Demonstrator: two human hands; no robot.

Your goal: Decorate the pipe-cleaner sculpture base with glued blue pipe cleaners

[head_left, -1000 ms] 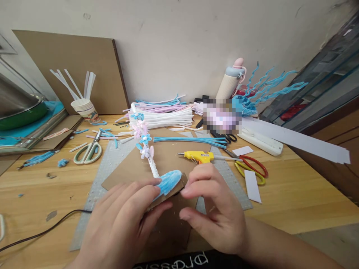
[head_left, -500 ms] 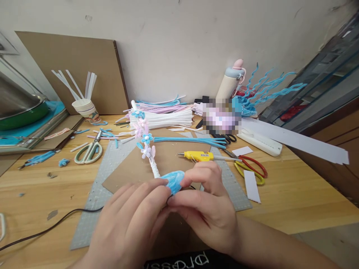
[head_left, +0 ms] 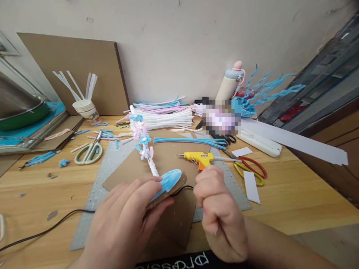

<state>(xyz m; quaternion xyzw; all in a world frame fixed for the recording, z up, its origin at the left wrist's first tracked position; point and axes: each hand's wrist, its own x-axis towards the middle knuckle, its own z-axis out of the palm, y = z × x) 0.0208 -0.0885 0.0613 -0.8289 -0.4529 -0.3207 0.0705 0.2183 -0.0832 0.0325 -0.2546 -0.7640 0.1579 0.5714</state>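
Note:
In my left hand [head_left: 126, 216] is a cardboard piece [head_left: 183, 179] with fuzzy blue pipe cleaners [head_left: 169, 181] covering its top. My fingers lie over the blue surface and my thumb supports the underside. At its far side a white-wrapped stem [head_left: 153, 167] leans up and left, bearing small blue, pink and lilac pipe-cleaner flowers [head_left: 144, 140]. Whether the stem is fixed to the base is hidden by my fingers. Apart from it on the right, my right hand [head_left: 221, 213] is curled into a fist, with nothing showing in it. A yellow glue gun [head_left: 198, 157] lies just beyond that fist.
A cardboard sheet [head_left: 123, 173] rests on a grey cutting mat [head_left: 84, 231]. Green-handled scissors [head_left: 89, 153] lie left, red-and-yellow-handled ones [head_left: 252, 170] right. Bundled white pipe cleaners [head_left: 165, 119] and a paper cup [head_left: 86, 112] stand behind. A black cord [head_left: 56, 226] crosses the table.
My right hand has let go of the blue-covered piece and moved right and down, closing into a fist. The piece has tilted, showing its cardboard edge. My left hand keeps hold of it.

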